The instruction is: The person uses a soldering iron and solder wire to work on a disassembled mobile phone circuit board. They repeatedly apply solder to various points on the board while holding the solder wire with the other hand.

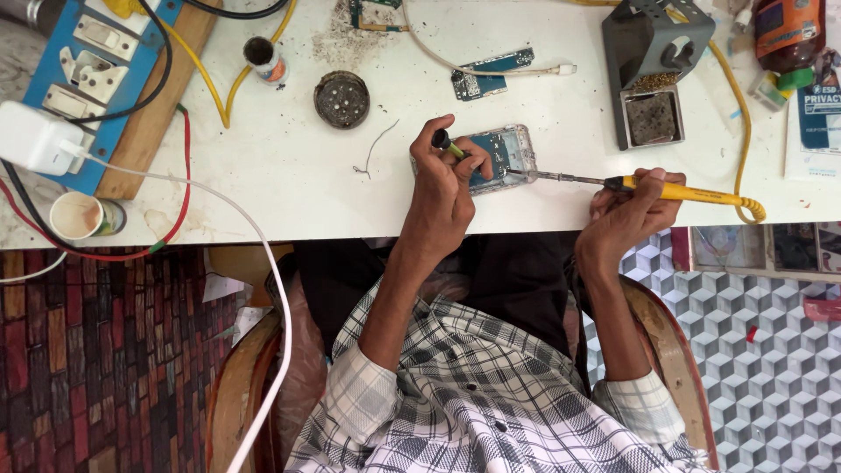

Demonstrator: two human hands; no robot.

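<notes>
An opened phone [501, 156] with its blue circuit board exposed lies on the white table [289, 175], near the front edge. My left hand [438, 197] rests on the phone's left side and pinches a small black and green tool [448, 144] over it. My right hand [626, 219] grips a yellow-handled soldering iron [674, 188]. The iron's metal tip [534, 175] reaches left and touches the phone's right edge.
A grey soldering iron stand [653, 61] sits behind the right hand, with a loose circuit board [491, 74], a round tin [342, 98] and a small bottle [265, 60] further left. A blue socket board [96, 70], white charger [31, 136] and cup [77, 216] occupy the left.
</notes>
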